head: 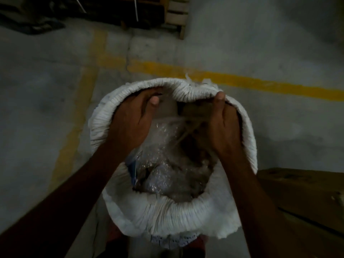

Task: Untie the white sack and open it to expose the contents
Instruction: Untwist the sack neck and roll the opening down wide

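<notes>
Sack rim: white sack (173, 215) stands open on the floor, its mouth rolled down into a thick collar.
Contents: clear crinkly plastic wrap (162, 164) shows inside.
Left hand (130, 120): fingers curled over the far-left rim, gripping it.
Right hand (223, 123): clamped on the far-right rim, thumb on top.
Beyond: yellow floor line (242, 81), wooden pallet (176, 15).

I count one white sack (173, 216), mouth rolled open, and my two hands — left hand (130, 121), right hand (226, 125). One wooden pallet (176, 14) sits at the upper middle of the frame; one wooden plank (301, 194) lies at lower right.
</notes>
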Demonstrator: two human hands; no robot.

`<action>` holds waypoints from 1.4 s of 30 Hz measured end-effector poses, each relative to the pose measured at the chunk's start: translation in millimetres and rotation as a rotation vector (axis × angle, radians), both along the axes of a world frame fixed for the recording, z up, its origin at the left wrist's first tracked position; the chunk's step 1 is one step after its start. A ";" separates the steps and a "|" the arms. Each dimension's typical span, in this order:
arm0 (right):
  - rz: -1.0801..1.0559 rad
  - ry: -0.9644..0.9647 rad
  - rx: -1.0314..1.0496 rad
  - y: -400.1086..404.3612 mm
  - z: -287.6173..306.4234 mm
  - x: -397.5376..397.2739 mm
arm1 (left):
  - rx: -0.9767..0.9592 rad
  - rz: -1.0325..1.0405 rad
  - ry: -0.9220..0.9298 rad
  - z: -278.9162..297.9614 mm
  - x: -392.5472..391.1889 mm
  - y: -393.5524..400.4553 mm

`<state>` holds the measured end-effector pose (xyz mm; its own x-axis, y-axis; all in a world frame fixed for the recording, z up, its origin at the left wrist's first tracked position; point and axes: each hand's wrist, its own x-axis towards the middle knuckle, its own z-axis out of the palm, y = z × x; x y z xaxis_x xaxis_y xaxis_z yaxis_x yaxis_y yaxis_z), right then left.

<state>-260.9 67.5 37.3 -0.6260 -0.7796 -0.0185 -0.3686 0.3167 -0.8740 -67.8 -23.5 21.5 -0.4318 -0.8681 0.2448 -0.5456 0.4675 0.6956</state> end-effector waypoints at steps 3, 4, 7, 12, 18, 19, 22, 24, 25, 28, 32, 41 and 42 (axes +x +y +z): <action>0.128 -0.059 0.010 -4.1 13.5 -21.5 | -0.029 -0.094 -0.028 4.3 9.4 -18.6; 0.190 -0.100 0.006 -6.2 15.4 -25.7 | -0.019 -0.107 -0.036 4.5 10.9 -21.9; 0.313 -0.159 -0.007 -13.8 12.7 -29.3 | 0.107 -0.057 -0.028 2.1 10.7 -23.7; 0.301 -0.210 -0.005 -19.5 19.1 -34.2 | 0.125 -0.078 -0.076 0.2 18.6 -34.6; 0.228 -0.343 0.033 -18.6 29.7 -36.6 | 0.064 -0.188 -0.124 5.7 34.7 -43.4; 0.228 -0.351 0.030 -17.5 29.1 -34.0 | 0.083 -0.203 -0.115 5.3 34.8 -40.5; 0.273 -0.337 0.029 -7.1 24.0 -25.7 | 0.129 -0.191 -0.036 4.0 34.9 -27.2; 0.338 -0.282 0.052 5.7 18.0 -23.9 | 0.138 -0.192 -0.032 3.1 36.5 -15.2; 0.361 -0.239 0.066 13.9 15.0 -23.6 | 0.136 -0.207 -0.053 1.4 38.9 -9.2; 0.365 -0.183 0.088 42.8 10.2 -19.9 | 0.121 -0.299 -0.156 -3.6 52.6 11.4; 0.481 -0.125 0.228 73.0 5.6 -1.3 | 0.322 -0.469 -0.374 -6.8 68.4 54.7; 1.051 0.248 0.924 141.9 12.5 7.4 | 0.323 -0.705 -0.692 -16.4 124.5 103.7; 1.146 0.326 0.992 146.7 15.7 6.6 | 0.260 -0.763 -0.704 -16.6 130.0 107.8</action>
<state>-254.3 214.2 53.0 0.1967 -0.5859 -0.7861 -0.9364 0.1256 -0.3278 62.2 84.3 4.9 -0.8546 -0.2981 -0.4252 -0.4890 0.7375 0.4657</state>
